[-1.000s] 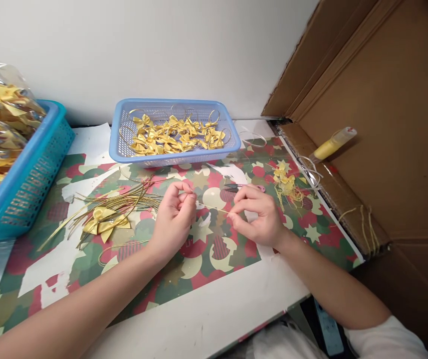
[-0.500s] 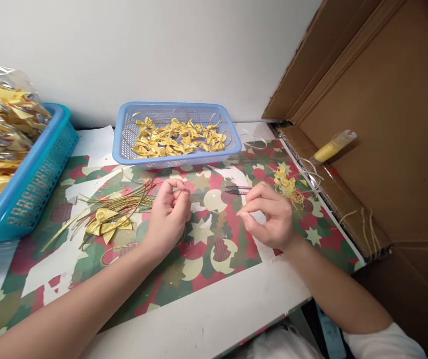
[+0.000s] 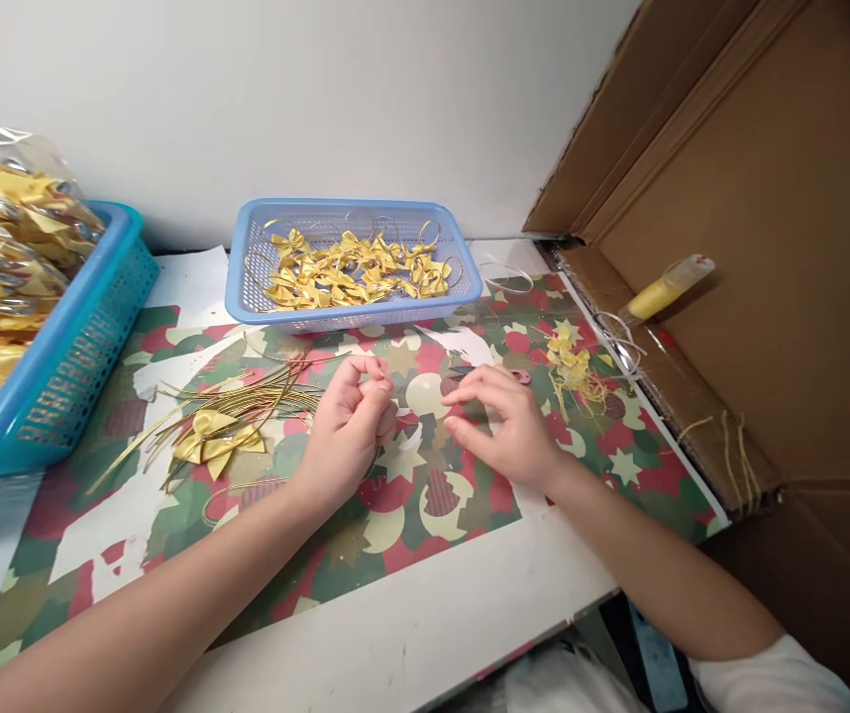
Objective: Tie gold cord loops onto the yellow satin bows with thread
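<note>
Your left hand (image 3: 347, 431) is curled into a loose fist, thumb and forefinger pinched on what looks like a thin gold cord (image 3: 414, 420); the strand is too fine to follow clearly. Your right hand (image 3: 506, 426) is beside it, fingers half bent and thumb near the forefinger, but whether that grip has the cord's other end you cannot tell from here. Both hands hover just above the patterned paper (image 3: 410, 495) on the desk (image 3: 425, 624). Small scissors (image 3: 470, 376) lie behind your right fingers, mostly hidden.

Left of your fist lie one loose bow (image 3: 213, 443) and a bundle of cut cords (image 3: 247, 396), so work seems to remain. The light blue basket (image 3: 355, 312) behind already holds many bows with loops, apparently finished. The teal basket (image 3: 60, 366) at far left is cut off by the frame. Trimmings (image 3: 574, 371) sit to the right.
</note>
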Tool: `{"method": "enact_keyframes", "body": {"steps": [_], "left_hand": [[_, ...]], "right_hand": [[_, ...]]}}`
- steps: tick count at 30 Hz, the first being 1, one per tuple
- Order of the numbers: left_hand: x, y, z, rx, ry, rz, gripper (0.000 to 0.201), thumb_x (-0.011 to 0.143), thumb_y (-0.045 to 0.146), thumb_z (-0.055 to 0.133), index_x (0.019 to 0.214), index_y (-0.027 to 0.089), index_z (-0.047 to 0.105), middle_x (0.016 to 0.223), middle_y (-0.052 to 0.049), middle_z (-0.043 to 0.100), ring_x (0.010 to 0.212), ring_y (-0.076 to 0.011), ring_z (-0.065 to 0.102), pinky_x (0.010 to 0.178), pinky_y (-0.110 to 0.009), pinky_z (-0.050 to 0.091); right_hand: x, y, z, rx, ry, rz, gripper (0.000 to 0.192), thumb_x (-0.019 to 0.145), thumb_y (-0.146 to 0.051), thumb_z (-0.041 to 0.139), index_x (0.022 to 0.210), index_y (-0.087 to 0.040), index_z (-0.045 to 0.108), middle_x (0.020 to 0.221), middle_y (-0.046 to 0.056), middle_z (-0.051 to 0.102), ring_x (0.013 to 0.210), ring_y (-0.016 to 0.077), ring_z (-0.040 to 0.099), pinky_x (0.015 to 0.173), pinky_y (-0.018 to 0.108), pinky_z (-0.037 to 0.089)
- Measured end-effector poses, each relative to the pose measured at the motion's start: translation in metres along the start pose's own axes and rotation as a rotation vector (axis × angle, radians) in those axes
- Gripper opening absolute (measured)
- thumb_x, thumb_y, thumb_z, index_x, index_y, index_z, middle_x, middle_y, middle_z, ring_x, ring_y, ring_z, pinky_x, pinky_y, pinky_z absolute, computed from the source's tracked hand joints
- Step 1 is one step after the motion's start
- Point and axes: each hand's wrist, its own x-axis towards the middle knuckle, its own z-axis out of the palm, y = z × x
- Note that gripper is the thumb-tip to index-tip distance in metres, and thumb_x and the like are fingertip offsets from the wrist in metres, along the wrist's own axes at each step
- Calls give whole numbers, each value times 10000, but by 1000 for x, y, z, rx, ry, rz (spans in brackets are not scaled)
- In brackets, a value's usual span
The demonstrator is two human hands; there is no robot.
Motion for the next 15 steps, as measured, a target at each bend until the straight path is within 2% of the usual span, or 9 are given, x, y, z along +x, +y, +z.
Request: {"method": "enact_keyframes", "body": {"steps": [4, 7, 11, 15], "left_hand": [[-2, 2, 3, -29, -29, -14, 176, 869, 258, 599, 879, 239, 424, 548, 124, 285, 411, -28, 234, 411, -130, 249], [-6, 5, 6, -45, -62, -28, 174, 875, 266, 597, 884, 242, 425, 536, 125, 294, 418, -33, 228, 414, -130, 250], [-9, 9, 8, -48, -109, -60, 166, 884, 283, 588, 877, 242, 427, 524, 127, 270, 416, -34, 209, 419, -132, 257], [-6, 9, 6, -28, -57, -43, 167, 873, 271, 588, 867, 243, 423, 530, 124, 274, 411, -37, 213, 408, -131, 244]], "right_hand": [[-3, -2, 15, -95, -155, 37, 234, 776, -212, 733, 1007, -193, 697, 996, 55, 655, 958, 223, 543, 885, 406, 419], [-2, -4, 23, -105, -212, 37, 258, 798, -236, 736, 1052, -203, 703, 1043, 60, 653, 991, 231, 515, 898, 411, 404], [-1, -6, 26, -25, -200, 4, 66, 857, -203, 677, 894, -211, 731, 950, 38, 654, 933, 200, 500, 872, 388, 399], [1, -3, 17, 148, -167, 25, 112, 875, -178, 642, 796, -205, 717, 875, 24, 637, 883, 171, 512, 817, 342, 419]]}}
